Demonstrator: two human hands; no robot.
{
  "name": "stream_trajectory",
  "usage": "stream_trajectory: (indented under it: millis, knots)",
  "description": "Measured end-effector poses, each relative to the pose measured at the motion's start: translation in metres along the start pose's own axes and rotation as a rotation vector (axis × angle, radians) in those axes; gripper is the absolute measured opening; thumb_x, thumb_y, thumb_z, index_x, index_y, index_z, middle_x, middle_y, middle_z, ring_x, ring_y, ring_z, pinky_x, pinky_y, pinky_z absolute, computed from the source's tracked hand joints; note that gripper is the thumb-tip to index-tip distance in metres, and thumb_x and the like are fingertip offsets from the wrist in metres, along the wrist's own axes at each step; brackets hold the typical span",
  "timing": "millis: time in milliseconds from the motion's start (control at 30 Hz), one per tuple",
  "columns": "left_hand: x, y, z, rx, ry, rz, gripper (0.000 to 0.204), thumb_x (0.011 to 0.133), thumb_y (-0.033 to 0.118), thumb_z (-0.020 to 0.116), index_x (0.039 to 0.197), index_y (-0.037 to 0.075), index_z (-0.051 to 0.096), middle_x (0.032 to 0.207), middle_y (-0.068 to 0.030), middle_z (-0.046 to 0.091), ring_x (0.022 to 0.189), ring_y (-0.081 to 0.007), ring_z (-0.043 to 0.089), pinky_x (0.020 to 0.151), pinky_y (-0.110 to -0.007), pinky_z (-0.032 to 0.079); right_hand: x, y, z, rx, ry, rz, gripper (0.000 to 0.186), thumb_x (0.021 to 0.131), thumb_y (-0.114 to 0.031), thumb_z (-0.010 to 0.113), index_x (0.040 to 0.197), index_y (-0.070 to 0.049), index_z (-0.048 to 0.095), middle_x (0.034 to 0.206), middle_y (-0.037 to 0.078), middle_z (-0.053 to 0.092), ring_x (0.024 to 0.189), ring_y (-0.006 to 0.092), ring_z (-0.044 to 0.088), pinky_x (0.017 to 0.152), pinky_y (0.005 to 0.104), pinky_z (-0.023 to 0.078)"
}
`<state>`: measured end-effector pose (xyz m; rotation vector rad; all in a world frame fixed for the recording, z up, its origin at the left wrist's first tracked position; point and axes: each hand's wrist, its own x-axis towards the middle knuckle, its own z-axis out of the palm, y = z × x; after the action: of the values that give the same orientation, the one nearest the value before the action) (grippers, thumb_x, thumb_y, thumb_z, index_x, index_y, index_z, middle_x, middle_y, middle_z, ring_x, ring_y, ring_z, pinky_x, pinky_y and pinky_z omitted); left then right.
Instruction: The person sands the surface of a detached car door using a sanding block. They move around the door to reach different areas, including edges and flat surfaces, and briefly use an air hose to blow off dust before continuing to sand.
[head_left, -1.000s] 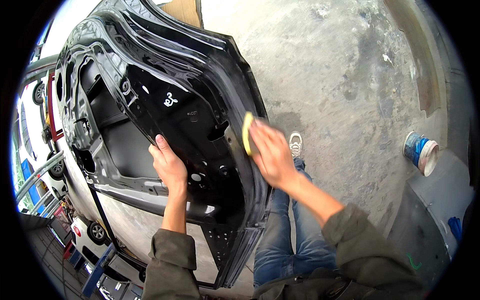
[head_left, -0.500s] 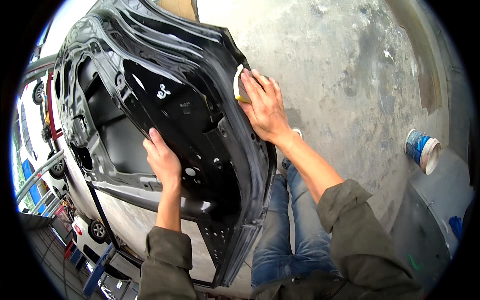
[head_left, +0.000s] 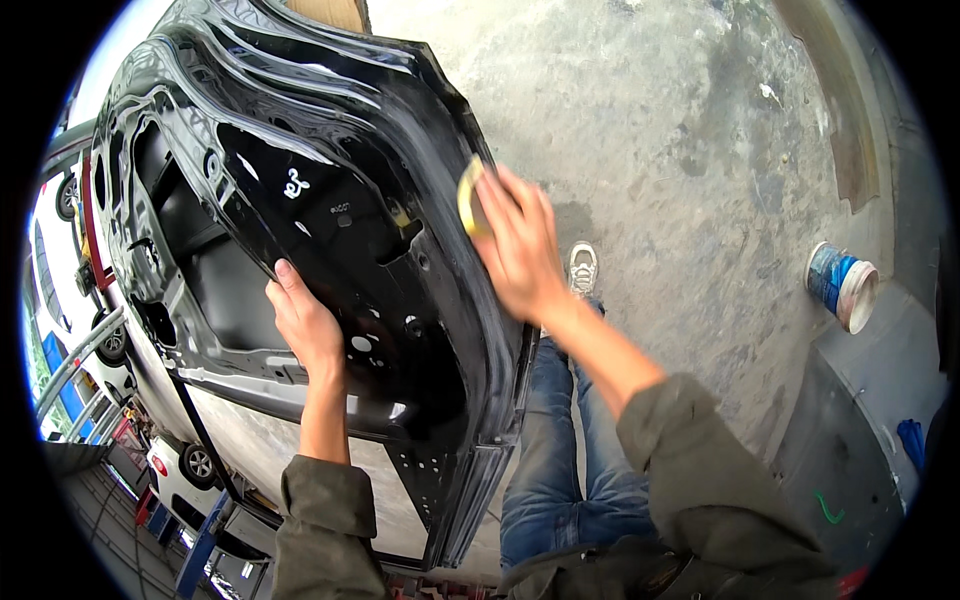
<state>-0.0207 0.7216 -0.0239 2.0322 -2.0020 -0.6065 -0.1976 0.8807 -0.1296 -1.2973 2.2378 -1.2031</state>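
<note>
A large black car door (head_left: 300, 200) filled the left and middle of the view, its inner side turned up toward the person, glossy, with stamped ribs along the upper part and cut-out openings and small round holes across the inner panel. It stood tilted over the grey concrete floor (head_left: 680, 150), which spread out stained and patchy to the right.

Both forearms came in from the lower edge in olive-green sleeves (head_left: 700, 480). Below them were the person's legs in blue jeans (head_left: 560, 470), with one light-coloured shoe (head_left: 583, 268) on the floor just beyond the right wrist.

The left arm rose nearly straight up, bare from the cuff to the wrist. The left hand (head_left: 303, 325) lay on the inner panel near the rim of a large opening, fingers bent over the metal and thumb out to the side, bracing the door and gripping nothing loose.

The right arm reached up and leftward on a slant, wrist nearly straight. The right hand (head_left: 520, 250) was pressed flat-fingered against the door's right edge, fingers together and extended, blurred. Under its fingertips it held a small yellow pad (head_left: 467, 195), which was sandwiched between the fingers and the door's surface, its curved edge showing to the left of the fingers.

Well off to the right, a blue-and-white can (head_left: 842, 285) lay on its side on the floor.
</note>
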Motion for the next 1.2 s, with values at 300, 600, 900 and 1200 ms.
stream_trajectory:
  millis: [300,600,900,1200]
  knots:
    - [0.009,-0.014,0.003,0.012,0.026,0.03,0.072,0.109,0.059,0.035,0.113,-0.009,0.059,0.103,-0.0306,0.068,0.097,-0.0433,0.064,0.091,-0.047,0.047,-0.064,-0.013,-0.019,-0.034,-0.079,0.039,0.063,0.085,-0.017,0.074,0.142,0.002,0.056,0.141,0.015,0.063,0.139,0.0314,0.049,0.118,0.0561,0.03]
    - [0.015,-0.02,-0.002,0.002,-0.016,0.014,0.077,0.108,0.062,0.034,0.121,-0.01,0.059,0.113,-0.0315,0.068,0.108,-0.044,0.063,0.097,-0.047,0.045,-0.175,-0.062,-0.117,0.5,-0.246,0.836,0.028,0.098,-0.01,0.059,0.123,0.005,0.061,0.079,0.018,0.067,0.069,0.0265,0.068,0.064,0.0352,0.052]
    - [0.015,-0.007,0.001,0.044,-0.024,0.019,0.083,0.106,0.066,0.032,0.124,-0.011,0.058,0.117,-0.0312,0.067,0.112,-0.0445,0.062,0.1,-0.047,0.044,-0.097,0.002,-0.067,-0.207,-0.186,-0.231,0.043,0.07,-0.01,0.073,0.112,0.001,0.07,0.118,0.012,0.065,0.121,0.0276,0.06,0.111,0.0458,0.045]
    - [0.016,-0.014,0.002,0.052,-0.016,0.008,0.085,0.106,0.067,0.03,0.124,-0.011,0.058,0.119,-0.0317,0.067,0.113,-0.0446,0.062,0.101,-0.047,0.044,-0.166,-0.066,-0.093,0.263,-0.439,-0.1,0.034,0.074,-0.014,0.071,0.106,-0.001,0.072,0.12,0.01,0.069,0.118,0.0248,0.064,0.113,0.0465,0.047]
